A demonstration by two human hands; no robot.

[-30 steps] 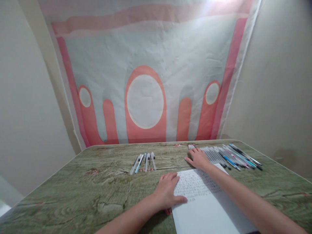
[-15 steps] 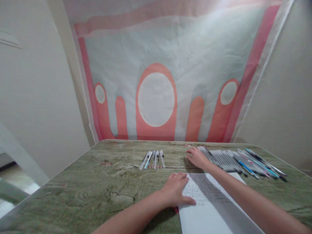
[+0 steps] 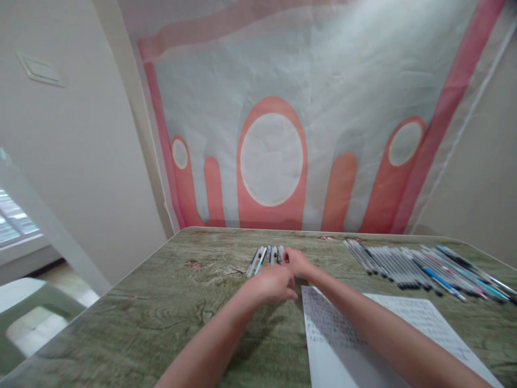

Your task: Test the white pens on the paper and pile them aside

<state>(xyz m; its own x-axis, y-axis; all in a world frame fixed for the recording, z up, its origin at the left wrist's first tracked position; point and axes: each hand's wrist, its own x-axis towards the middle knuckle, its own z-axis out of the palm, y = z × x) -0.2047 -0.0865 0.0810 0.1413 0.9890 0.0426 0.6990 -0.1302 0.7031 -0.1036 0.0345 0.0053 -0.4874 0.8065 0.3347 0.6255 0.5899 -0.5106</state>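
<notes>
A small row of pens lies at the middle of the table, white, pale blue and clear with dark parts. My right hand is at the right end of this row, its fingers closed around the upper part of the last pen. Just in front, my left hand hovers over or touches the pens' near ends, covering them. Its fingers bend down and the thumb stands apart. Beneath my right forearm lies white paper with rows of handwriting.
A long row of pens, mostly clear with dark tips, spreads over the right of the wood-patterned table. Some blue and pink ones lie at its right end. Behind the table hangs a printed cloth. A pale chair stands at left.
My right hand has moved left from the long row of pens to the small row. My left hand has left the paper's edge and moved forward to the same pens. The view has shifted.
</notes>
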